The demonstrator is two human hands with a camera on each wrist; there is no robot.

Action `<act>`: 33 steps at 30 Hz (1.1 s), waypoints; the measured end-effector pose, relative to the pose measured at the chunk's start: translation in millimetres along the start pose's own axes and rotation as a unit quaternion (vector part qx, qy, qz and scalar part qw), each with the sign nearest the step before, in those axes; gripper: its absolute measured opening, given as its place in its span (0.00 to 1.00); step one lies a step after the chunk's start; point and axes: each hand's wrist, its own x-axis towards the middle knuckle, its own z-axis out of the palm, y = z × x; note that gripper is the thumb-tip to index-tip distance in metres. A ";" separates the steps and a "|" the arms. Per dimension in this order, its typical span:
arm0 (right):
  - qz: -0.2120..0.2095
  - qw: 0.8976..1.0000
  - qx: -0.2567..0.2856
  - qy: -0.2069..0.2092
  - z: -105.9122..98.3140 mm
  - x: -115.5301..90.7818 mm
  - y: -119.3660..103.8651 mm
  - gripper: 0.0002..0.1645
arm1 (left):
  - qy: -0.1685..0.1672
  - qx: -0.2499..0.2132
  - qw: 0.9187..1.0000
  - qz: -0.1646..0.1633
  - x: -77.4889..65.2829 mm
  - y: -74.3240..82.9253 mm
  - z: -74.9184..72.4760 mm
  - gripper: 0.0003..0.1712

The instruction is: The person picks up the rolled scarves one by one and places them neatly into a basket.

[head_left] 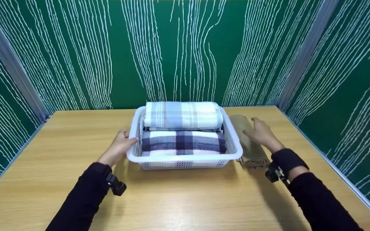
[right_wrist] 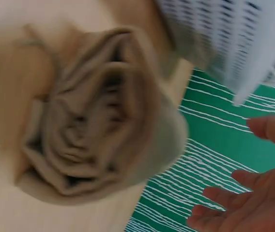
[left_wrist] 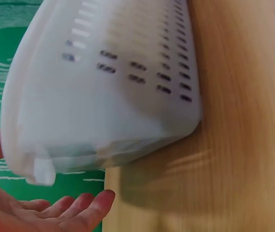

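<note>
While green walls (head_left: 198, 48) streaked with wavy white lines rise on the far side and to both sides, a wooden table (head_left: 185, 205) spreads out before me, and near the middle of its far half sits a white perforated basket (head_left: 185, 158), upright. Inside it lie two bundled plaid cloths: a dark purple, grey and white cloth (head_left: 183, 142) nearer me, and a pale blue and white cloth (head_left: 185, 115) behind it, rising above the rim. Just beside the basket, on my right, a brown rolled cloth (head_left: 251, 150) lies on the table, its coiled end toward me. My right hand (head_left: 263, 133) is over that roll, its fingers spread and holding nothing. My left hand (head_left: 118, 147) is at the basket's left rim, thumb by the edge, fingers extended loosely outside, not curled round it. A small black camera (head_left: 117, 186) sits on each wrist
</note>
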 end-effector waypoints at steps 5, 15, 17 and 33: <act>0.027 0.999 -0.019 -0.039 17.0 -6.8 9.4 0.52 | -0.008 -0.003 0.999 0.045 -1.9 -8.4 11.5 0.33; 0.056 0.997 -0.052 -0.028 43.0 -14.9 22.4 0.55 | 0.021 -0.028 0.998 0.057 0.7 -15.8 26.9 0.33; 0.066 0.995 -0.074 -0.021 46.9 -14.8 25.0 0.56 | 0.024 -0.034 0.998 0.055 1.2 -16.2 28.0 0.33; 0.040 0.992 -0.116 0.011 59.6 -15.0 32.7 0.53 | 0.041 -0.037 0.997 0.047 4.0 -20.7 22.8 0.33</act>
